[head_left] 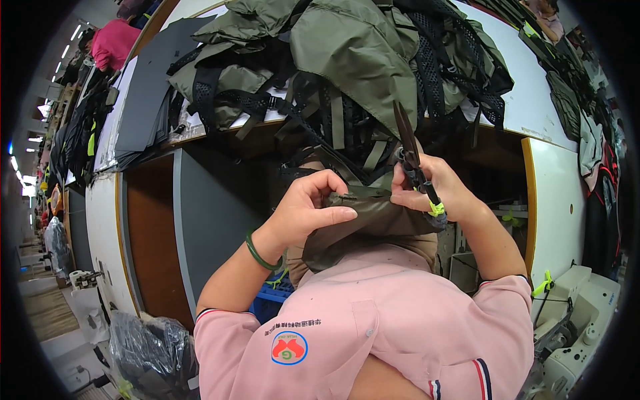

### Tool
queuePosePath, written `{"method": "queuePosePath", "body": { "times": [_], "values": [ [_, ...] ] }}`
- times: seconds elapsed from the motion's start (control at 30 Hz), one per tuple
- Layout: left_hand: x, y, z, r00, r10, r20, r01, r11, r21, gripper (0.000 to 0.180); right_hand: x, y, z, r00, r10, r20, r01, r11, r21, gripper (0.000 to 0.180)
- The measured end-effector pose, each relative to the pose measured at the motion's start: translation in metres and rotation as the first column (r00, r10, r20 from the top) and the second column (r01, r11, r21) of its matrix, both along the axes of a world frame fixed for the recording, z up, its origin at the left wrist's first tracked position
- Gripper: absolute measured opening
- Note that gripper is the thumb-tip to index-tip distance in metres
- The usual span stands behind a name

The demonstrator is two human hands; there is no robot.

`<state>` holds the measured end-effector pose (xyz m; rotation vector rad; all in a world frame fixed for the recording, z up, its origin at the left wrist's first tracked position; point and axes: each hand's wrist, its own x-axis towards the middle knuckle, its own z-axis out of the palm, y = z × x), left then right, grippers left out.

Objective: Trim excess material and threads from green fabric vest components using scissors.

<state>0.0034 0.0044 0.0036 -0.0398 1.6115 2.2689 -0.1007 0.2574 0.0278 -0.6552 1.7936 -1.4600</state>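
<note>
An olive-green backpack (357, 40) with black mesh straps lies heaped over the table's front edge, and part of its fabric (340, 230) hangs down over my lap. My left hand (308, 205) pinches the upper edge of that hanging fabric between thumb and fingers. Close by on the right, my right hand (433, 183) grips a pair of dark scissors (408, 137), blades pointing up and away from me. Its thumb and forefinger also press on the fabric edge. Yellow-green ribbon is tied on the wrapped scissor handle. Whether the scissor blades are parted is hard to see.
Dark grey sheets (150, 80) lie stacked at the table's left. Below it are open compartments with a grey divider (207, 207). A blue crate (270, 297) sits beneath, left of my legs. A white sewing machine (577, 327) stands at lower right. A person in pink (115, 43) works far left.
</note>
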Motion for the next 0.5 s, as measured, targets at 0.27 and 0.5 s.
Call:
{"method": "queuePosePath", "body": {
  "times": [0.27, 0.5],
  "values": [
    [0.0, 0.007, -0.002, 0.991, 0.078, 0.112, -0.095, 0.983, 0.155, 0.025, 0.001, 0.01, -0.001, 0.839, -0.038, -0.543, 0.128, 0.983, 0.13, 0.027],
    [0.001, 0.017, -0.001, 0.977, 0.2, 0.075, -0.209, 0.968, 0.138, 0.028, -0.001, 0.022, 0.014, 0.125, 0.171, -0.977, 0.349, 0.915, 0.204, 0.034]
  ]
}}
